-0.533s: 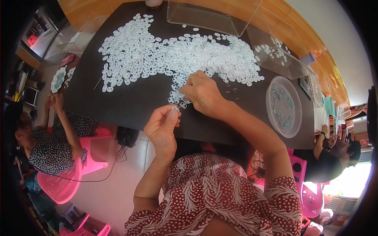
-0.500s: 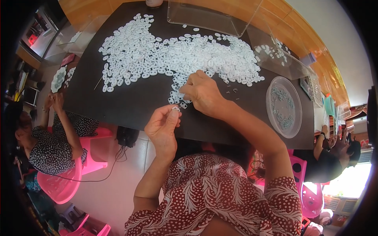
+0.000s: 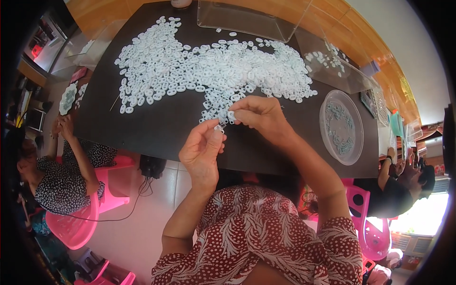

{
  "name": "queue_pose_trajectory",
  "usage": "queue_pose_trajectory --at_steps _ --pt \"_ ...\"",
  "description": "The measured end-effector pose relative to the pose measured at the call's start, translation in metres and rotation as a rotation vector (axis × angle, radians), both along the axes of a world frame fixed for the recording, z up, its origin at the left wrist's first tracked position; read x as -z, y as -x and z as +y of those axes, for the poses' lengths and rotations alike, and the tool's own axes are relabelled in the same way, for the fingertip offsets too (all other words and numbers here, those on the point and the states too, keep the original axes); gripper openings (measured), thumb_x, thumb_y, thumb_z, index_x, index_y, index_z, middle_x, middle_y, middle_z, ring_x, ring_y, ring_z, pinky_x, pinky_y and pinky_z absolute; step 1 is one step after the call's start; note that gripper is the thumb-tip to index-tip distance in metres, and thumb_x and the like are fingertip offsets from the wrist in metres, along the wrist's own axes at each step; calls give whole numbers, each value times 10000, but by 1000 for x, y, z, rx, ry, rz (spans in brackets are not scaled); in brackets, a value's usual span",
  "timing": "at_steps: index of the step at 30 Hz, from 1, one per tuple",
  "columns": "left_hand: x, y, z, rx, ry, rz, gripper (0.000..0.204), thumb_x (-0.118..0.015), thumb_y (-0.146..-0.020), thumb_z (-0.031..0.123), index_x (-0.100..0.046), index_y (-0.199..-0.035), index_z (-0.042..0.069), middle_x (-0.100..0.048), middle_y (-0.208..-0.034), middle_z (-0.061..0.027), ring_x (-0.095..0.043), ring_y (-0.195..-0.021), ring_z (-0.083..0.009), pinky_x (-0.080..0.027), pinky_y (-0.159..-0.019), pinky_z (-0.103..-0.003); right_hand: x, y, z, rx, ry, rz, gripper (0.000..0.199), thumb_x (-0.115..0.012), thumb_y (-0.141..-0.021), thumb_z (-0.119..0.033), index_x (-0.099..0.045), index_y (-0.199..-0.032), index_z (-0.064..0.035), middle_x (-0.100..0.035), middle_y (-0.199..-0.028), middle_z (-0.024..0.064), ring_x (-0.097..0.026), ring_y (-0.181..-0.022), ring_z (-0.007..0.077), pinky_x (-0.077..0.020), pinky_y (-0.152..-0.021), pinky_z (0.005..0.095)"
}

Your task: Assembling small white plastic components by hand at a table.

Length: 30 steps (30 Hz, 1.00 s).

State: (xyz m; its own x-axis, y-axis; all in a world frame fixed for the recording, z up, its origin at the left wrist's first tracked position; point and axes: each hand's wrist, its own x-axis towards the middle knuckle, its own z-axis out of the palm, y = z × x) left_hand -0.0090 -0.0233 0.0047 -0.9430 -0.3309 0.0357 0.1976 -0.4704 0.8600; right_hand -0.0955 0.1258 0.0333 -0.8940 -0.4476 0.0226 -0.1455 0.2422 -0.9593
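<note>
A big heap of small white plastic rings [image 3: 204, 71] is spread over the dark table [image 3: 156, 128]. My left hand [image 3: 202, 149] is raised at the table's near edge, thumb and fingers pinched on a small white ring [image 3: 218, 128]. My right hand [image 3: 261, 116] rests at the heap's near edge, fingertips pinched on another white ring [image 3: 231, 115], close to the left hand's fingers.
A round clear dish [image 3: 341, 126] with several pale rings sits at the right. Clear plastic boxes [image 3: 247, 19] stand at the far edge, one more [image 3: 332, 64] at the right. A person sits on a pink chair [image 3: 76, 223] at left; another person [image 3: 403, 185] is at right.
Both hands stay in nearly the same place; the fingertips have drawn slightly closer together over the heap's near edge.
</note>
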Motion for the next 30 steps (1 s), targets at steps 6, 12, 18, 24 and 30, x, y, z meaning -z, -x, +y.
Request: queue_pose_trajectory --at_steps 6,12,18,24,30 --pt "-3 -3 13 82 38 -33 181 -622 -881 41 -615 -1050 -24 -602 -788 -30 -532 -671 -60 -425 -572 -182 -7 -20 14 93 163 -192 157 -616 -842 -115 -679 -937 -7 -639 -730 5 -510 -627 29 -396 -536 178" --pt "-5 -5 26 84 61 -51 154 -635 -860 28 -616 -997 -39 -620 -754 -61 -543 -612 -77 -432 -530 -188 -6 -31 20 140 212 -170 152 -628 -847 -113 -679 -943 -7 -644 -737 9 -516 -626 28 -395 -532 181" --pt "-7 -7 31 105 89 -80 152 -631 -859 22 -617 -999 -36 -619 -757 -46 -549 -628 -65 -438 -541 -179 -9 -35 26 118 202 -192 164 -640 -854 -115 -686 -971 -11 -662 -787 14 -562 -695 37 -415 -571 178" --pt "-6 -7 34 115 87 -91 155 -632 -860 25 -618 -1004 -29 -617 -759 -36 -557 -646 -60 -442 -553 -176 -9 -37 25 127 204 -151 125 -609 -840 -37 -666 -918 44 -647 -765 26 -583 -727 65 -476 -656 214" --pt "-3 -6 34 120 69 -47 190 -635 -860 26 -603 -1038 -33 -611 -783 -27 -564 -667 -57 -448 -568 -171 -2 -37 23 126 212 -46 114 -603 -842 -32 -665 -909 37 -646 -761 23 -572 -722 56 -471 -656 211"
